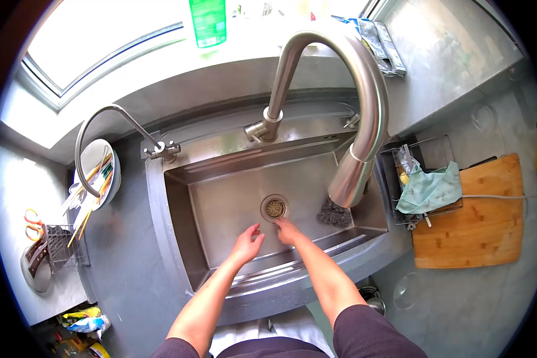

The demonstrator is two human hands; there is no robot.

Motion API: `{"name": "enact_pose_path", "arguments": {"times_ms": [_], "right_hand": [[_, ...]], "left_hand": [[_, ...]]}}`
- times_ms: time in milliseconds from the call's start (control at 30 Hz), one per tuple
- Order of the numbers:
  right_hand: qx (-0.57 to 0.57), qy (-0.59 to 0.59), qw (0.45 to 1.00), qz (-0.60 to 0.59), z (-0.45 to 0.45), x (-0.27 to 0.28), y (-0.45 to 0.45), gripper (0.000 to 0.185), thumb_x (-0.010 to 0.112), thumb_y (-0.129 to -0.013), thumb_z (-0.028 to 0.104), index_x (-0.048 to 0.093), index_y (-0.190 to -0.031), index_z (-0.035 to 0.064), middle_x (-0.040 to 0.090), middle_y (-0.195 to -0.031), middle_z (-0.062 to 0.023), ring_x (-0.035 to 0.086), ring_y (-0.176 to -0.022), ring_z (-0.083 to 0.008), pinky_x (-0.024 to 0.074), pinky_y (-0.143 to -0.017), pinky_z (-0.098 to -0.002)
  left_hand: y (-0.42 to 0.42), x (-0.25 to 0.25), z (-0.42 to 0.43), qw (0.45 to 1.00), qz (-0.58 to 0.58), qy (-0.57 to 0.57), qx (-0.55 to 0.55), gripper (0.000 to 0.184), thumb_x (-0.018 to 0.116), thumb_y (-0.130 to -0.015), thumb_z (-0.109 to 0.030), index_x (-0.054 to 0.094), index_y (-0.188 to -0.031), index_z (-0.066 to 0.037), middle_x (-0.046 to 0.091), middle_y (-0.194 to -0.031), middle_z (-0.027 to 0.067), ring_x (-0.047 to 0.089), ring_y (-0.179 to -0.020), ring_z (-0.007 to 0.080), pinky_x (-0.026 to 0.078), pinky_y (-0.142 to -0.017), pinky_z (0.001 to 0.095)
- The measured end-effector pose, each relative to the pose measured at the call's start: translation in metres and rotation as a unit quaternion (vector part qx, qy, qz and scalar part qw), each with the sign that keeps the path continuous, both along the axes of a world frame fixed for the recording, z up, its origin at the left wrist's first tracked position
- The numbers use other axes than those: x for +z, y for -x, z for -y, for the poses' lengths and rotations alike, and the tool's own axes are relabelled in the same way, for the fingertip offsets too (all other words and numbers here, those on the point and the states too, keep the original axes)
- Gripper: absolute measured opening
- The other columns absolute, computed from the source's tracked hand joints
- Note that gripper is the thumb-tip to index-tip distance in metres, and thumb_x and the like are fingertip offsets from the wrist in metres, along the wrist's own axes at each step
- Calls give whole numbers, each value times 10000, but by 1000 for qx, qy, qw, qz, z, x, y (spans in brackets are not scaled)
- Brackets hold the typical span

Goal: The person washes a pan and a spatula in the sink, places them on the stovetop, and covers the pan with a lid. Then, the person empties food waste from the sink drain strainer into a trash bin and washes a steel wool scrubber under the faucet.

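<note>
Both bare hands reach over the steel sink (221,191). My left hand (246,243) is below and left of the drain strainer (274,208), its thumb and fingers apart with nothing between them. Close to the drain's lower rim is my right hand (287,231), fingers pointing down; most of its fingertips are hidden, and I cannot tell whether they touch the metal. A dark grey scrubber (334,213) lies in the sink's right part. Above it hangs the spray head of the large faucet (351,173).
A thin tap (161,149) stands at the sink's left back corner beside a bowl (114,179) with chopsticks. Orange-handled scissors (34,222) and a wire basket (62,247) lie farther left. On the right are a teal cloth (429,188) and a wooden cutting board (471,232).
</note>
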State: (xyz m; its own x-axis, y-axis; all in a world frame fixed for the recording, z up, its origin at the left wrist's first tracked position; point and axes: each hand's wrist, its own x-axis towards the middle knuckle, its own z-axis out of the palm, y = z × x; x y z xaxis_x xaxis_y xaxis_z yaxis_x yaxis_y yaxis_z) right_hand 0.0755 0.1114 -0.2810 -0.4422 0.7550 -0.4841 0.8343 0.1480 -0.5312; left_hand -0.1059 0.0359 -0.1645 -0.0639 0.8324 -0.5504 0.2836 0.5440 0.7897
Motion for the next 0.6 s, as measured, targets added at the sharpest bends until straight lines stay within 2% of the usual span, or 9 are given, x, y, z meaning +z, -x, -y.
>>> {"name": "enact_pose_path", "arguments": {"times_ms": [67, 167, 300, 400, 467, 567, 600], "right_hand": [[18, 8, 1000, 23, 5, 8, -6, 448, 533, -793, 131, 527, -1229, 29, 457, -1328, -177, 442, -1221, -313, 353, -1029, -370], [22, 97, 995, 32, 0, 45, -7, 408, 552, -818, 136, 539, -1209, 22, 489, -1288, -200, 450, -1215, -318, 350, -1028, -374], [-32, 72, 993, -89, 17, 79, -13, 426, 619, -787, 213, 572, -1162, 18, 593, -1142, -191, 551, -1093, -317, 428, -938, -377], [-82, 69, 982, -153, 28, 102, -17, 391, 634, -781, 200, 591, -1120, 11, 628, -1069, -179, 600, -1009, -299, 463, -874, -365], [-108, 56, 974, -191, 35, 119, -20, 363, 642, -777, 184, 601, -1093, 10, 646, -1016, -170, 625, -956, -277, 478, -837, -351], [-128, 35, 962, -238, 37, 149, -20, 277, 620, -805, 120, 611, -1057, 8, 657, -955, -134, 628, -915, -197, 484, -810, -305], [-146, 53, 973, -169, 34, 173, -18, 232, 627, -789, 95, 622, -1007, 16, 661, -858, -95, 629, -829, -156, 487, -761, -272]], "left_hand": [[-3, 1, -2, 1000, 5, 8, -6, 543, 575, -858, -265, 421, -1319, -24, 567, -1195, 189, 617, -995, 294, 487, -853, 355], [-8, 3, -5, 1000, -1, -1, -10, 523, 583, -854, -265, 447, -1292, -15, 578, -1174, 187, 622, -981, 293, 492, -841, 357], [-15, 7, -10, 999, -1, -30, -20, 423, 592, -848, -253, 523, -1189, -13, 611, -1115, 161, 633, -944, 283, 500, -822, 354], [-12, 20, -16, 998, -21, 43, -38, 359, 606, -840, -243, 550, -1123, -30, 623, -1084, 138, 636, -925, 278, 504, -821, 353], [-14, 19, -8, 1000, -24, -17, 4, 314, 626, -822, -220, 568, -1071, -36, 639, -1034, 123, 638, -879, 255, 504, -792, 346], [-24, 33, -1, 991, 4, -101, 88, 237, 647, -793, -179, 584, -973, -38, 660, -937, 101, 631, -809, 212, 495, -739, 332], [-27, 40, 0, 985, 19, -126, 120, 211, 652, -783, -164, 587, -938, -37, 667, -901, 94, 626, -785, 197, 490, -720, 327]]}}
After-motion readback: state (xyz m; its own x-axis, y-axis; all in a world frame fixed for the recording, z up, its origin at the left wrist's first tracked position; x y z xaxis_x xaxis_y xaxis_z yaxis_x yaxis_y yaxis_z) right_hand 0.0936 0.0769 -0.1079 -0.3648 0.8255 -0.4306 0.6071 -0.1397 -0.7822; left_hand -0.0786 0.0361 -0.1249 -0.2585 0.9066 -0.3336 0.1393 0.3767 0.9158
